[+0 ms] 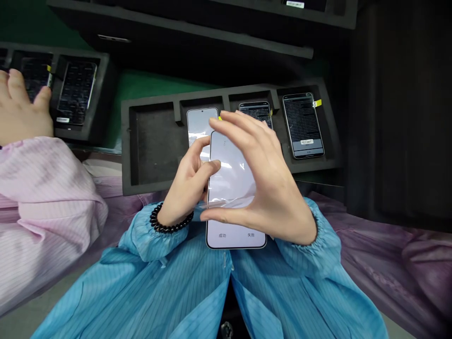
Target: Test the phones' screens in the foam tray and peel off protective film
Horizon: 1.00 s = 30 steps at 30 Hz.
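Note:
My left hand [192, 183] grips a smartphone [231, 174] by its left edge, with the thumb over the screen. The phone's screen is bright and pale, with two short Chinese labels near its bottom. Arched over the phone is my right hand [270, 174], its thumb and fingers spread wide and covering part of the screen's right side. Whether the right hand touches the glass I cannot tell. Just behind, a second phone [202, 123] with a white screen lies in a compartment of the black foam tray [151, 188], partly hidden by my hands.
In the tray also lie two phones with dark text screens, one behind my right hand [256, 110] and one at the right [303, 125] with a yellow tag. At left, a co-worker's hand [24, 110] is over another phone tray [100, 94]. A dark foam tray [197, 30] stands beyond.

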Available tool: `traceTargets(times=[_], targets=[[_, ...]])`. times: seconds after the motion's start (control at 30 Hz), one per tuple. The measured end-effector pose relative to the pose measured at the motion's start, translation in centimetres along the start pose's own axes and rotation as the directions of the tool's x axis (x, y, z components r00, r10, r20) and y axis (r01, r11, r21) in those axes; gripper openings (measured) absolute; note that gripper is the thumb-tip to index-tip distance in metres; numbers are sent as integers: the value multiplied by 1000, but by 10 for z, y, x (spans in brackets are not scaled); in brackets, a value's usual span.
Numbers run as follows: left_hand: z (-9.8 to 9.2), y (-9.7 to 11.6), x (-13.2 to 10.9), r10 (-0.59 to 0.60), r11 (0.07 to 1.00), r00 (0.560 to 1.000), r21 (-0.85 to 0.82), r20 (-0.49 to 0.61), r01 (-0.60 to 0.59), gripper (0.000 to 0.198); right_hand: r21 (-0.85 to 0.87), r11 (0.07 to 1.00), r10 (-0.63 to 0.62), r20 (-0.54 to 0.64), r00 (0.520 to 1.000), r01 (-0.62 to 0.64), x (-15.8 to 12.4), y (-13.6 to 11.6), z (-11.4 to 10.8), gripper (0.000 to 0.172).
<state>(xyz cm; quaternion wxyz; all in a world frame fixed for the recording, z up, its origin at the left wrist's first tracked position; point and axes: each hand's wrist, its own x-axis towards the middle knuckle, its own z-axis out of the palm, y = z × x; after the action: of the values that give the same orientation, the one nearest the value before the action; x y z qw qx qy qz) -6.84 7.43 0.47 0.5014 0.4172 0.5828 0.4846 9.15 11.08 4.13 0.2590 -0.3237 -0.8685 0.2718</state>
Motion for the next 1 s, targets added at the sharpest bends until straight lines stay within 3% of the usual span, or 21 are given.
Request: traceTargets(times=[0.33, 0.47, 0.53, 0.6, 0.7, 0.77, 0.8, 0.87, 0.93, 1.0], targets=[[1, 1, -3, -34, 998, 999, -46, 22, 35, 34, 10, 1000, -9, -42, 999, 9, 3, 0, 0, 74], [-5, 7, 1, -23, 999, 1000, -32, 3, 23, 38, 75, 996, -47, -33, 998, 49, 1, -1, -4, 84], [-20, 13, 5, 28, 1000, 998, -10, -65, -29, 41, 104, 993, -45, -21, 999, 47, -3, 0, -11, 87], [-48, 19, 11, 89, 996, 974, 29, -210, -85, 42, 145, 988, -38, -52, 998, 45, -9, 5, -18, 84], [-101, 15, 22, 149, 987, 852, 121, -501, -102, 42, 211, 972, -83, -116, 990, 106, -17, 22, -22, 79], [-133, 4, 30, 185, 981, 771, 157, -610, -112, 41, 246, 961, -99, -127, 987, 128, -20, 36, -20, 76], [-144, -3, 34, 180, 981, 775, 172, -606, -93, 39, 254, 960, -90, -115, 989, 117, -21, 42, -18, 74], [-157, -16, 41, 114, 984, 849, 176, -516, -25, 33, 244, 967, -50, -65, 997, 65, -22, 51, -12, 70], [-158, -25, 46, 42, 982, 916, 185, -400, 35, 38, 227, 974, -18, -16, 1000, 22, -20, 56, -5, 65], [-154, -28, 48, 0, 975, 954, 213, -300, 67, 47, 219, 976, -14, 12, 1000, 11, -16, 57, 2, 60]])
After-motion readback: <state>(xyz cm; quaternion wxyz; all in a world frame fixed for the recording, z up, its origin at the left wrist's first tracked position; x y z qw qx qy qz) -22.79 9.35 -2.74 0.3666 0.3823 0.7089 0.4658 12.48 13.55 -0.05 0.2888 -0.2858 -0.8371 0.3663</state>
